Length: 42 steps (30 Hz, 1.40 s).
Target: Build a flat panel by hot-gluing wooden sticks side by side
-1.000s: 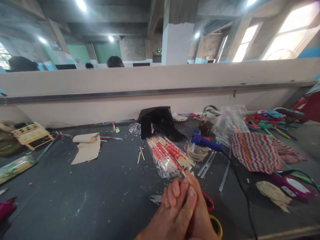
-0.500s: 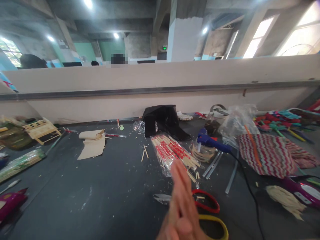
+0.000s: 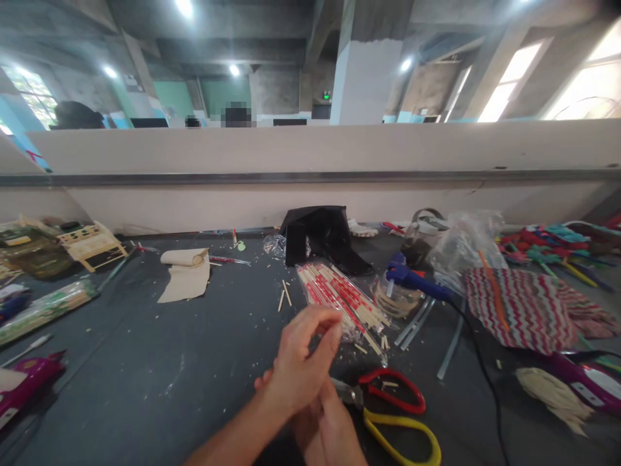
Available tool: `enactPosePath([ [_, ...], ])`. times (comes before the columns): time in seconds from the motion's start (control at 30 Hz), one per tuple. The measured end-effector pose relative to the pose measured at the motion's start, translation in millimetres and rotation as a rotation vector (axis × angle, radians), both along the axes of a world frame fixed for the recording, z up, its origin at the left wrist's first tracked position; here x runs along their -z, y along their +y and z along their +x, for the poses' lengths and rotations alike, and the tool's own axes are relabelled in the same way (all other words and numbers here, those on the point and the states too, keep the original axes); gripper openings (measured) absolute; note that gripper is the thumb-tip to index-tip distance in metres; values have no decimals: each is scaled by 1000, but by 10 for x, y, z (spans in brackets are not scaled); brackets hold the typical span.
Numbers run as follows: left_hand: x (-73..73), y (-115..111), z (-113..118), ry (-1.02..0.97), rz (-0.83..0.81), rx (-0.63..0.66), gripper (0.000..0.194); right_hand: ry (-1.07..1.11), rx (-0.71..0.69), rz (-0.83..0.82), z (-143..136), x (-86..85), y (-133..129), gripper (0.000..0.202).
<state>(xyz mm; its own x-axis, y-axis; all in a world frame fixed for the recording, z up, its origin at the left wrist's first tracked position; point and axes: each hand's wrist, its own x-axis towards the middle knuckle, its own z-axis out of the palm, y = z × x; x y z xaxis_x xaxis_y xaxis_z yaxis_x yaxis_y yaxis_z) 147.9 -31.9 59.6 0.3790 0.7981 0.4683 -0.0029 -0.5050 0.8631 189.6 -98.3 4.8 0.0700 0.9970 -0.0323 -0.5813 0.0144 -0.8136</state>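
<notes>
My left hand (image 3: 308, 353) reaches in from the lower left, its fingers curled so that their tips come close to the thumb. The loop they form shows nothing in it. Beneath it, my right hand (image 3: 334, 424) crosses over and wraps round my left wrist, with fingertips poking out on the far left side. Just right of the hands lie scissors with one red handle and one yellow handle (image 3: 402, 430), the blades partly covered by my right hand. Beyond the hands is a clear plastic bag of wooden sticks with red wrapping (image 3: 339, 291).
A blue glue gun (image 3: 420, 279) with a black cord lies at right, beside clear glue sticks (image 3: 414, 321) and a zigzag-patterned cloth (image 3: 519, 307). A beige cloth roll (image 3: 187, 275) and a small wooden stand (image 3: 94, 244) are at left. A low partition (image 3: 310, 149) runs behind.
My hands were pressed palm to palm; now my left hand is curled and my right is round its wrist. The view has shifted slightly.
</notes>
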Motion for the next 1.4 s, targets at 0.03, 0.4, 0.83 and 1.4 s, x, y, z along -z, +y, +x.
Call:
enactPosePath([
  [0.03, 6, 168, -74, 133, 163, -98, 18, -85, 18, -17, 59, -6, -18, 45],
  [0.4, 559, 1058, -518, 1080, 196, -434, 26, -1504, 490, 565, 1111, 240, -385, 19],
  [0.83, 561, 1438, -332, 1283, -37, -437, 26, -1583, 390, 525, 1118, 355, -334, 14],
  [1.4, 530, 1763, -9, 1287, -77, -380, 34, -1597, 365, 517, 1101, 343, -320, 15],
])
